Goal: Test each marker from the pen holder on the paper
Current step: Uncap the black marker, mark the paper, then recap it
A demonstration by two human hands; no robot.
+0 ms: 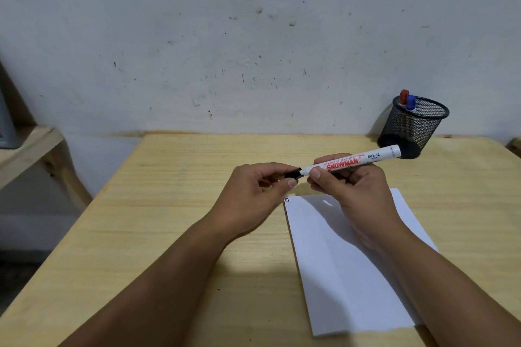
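My right hand (349,186) grips the white barrel of a marker (355,160), held level above the paper's far edge. My left hand (253,191) pinches the marker's black cap (293,173) at its left end; whether the cap is seated or slightly off I cannot tell. A white sheet of paper (346,262) lies on the wooden table (169,205) under my right forearm, with small red and dark marks at its top-left corner. The black mesh pen holder (414,127) stands at the back right and holds a red-capped marker (403,96) and a blue-capped marker (411,103).
A stained white wall runs right behind the table. A lower wooden shelf (25,149) sits off the table's left side, with a grey object on it at the frame's edge. The floor shows dark at the lower left.
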